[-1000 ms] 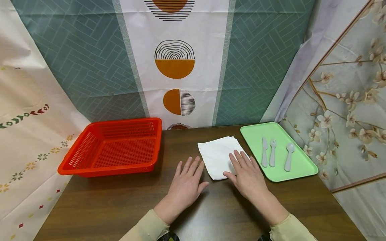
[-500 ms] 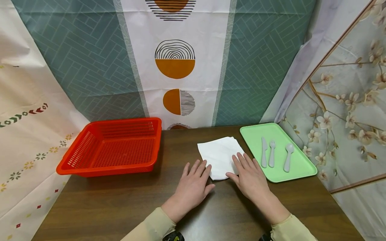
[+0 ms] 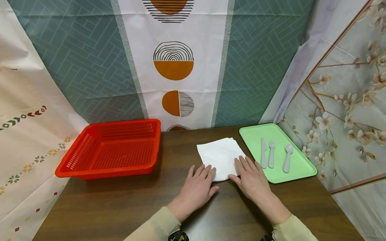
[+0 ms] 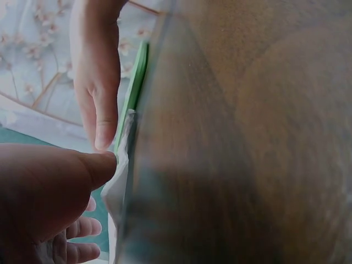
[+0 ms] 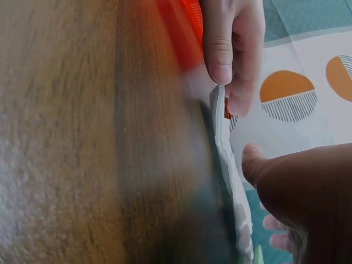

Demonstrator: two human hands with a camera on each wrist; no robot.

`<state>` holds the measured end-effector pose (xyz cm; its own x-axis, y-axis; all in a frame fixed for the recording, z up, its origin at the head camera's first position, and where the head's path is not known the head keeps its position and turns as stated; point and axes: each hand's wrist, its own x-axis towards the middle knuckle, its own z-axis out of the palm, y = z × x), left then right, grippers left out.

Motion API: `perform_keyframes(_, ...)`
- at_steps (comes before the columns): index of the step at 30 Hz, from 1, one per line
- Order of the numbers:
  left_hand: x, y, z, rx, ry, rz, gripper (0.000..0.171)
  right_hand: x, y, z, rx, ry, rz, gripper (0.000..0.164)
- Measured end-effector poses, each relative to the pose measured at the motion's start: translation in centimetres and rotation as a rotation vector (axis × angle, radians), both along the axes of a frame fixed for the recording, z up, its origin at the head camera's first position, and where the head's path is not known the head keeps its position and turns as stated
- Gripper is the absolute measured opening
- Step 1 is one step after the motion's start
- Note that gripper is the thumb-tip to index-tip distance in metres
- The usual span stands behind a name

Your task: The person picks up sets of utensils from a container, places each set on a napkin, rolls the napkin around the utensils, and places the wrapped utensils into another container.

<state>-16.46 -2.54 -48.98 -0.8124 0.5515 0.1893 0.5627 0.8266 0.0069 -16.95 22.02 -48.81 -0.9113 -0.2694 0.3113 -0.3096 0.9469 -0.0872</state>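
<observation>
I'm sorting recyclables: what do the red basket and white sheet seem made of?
Red basket: probably plastic, slightly glossy, judging by its evenly perforated, moulded look. White sheet: paper or cloth, matte; its soft, layered edge could fit either.

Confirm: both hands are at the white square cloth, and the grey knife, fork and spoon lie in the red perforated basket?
Not quite: the grey knife, fork and spoon lie on the light green rectangular tray, not in the red perforated basket, as the head view shows. The left hand and right hand are at the white square cloth.
</observation>
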Motion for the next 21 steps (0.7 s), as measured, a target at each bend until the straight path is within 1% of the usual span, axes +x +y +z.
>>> perform_keyframes(6, -0.06, 0.48, 0.0, 0.024, 0.004, -0.012, 0.06, -0.09, 0.34, -0.21, 0.005, -0.025, -0.01, 0.068)
perform_keyframes(14, -0.29, 0.98, -0.19, 0.02, 0.0, -0.025, 0.053, 0.02, 0.69, -0.51, 0.017, -0.024, -0.007, 0.064)
perform_keyframes(17, -0.36, 1.04, -0.2, 0.018, 0.009, -0.029, 0.048, 0.05, 0.73, -0.52, 0.022, -0.046, -0.009, 0.063)
perform_keyframes(21, -0.46, 1.05, -0.21, 0.02, 0.035, -0.036, 0.037, 0.16, 0.66, -0.3, 0.025, -0.091, -0.014, 0.063)
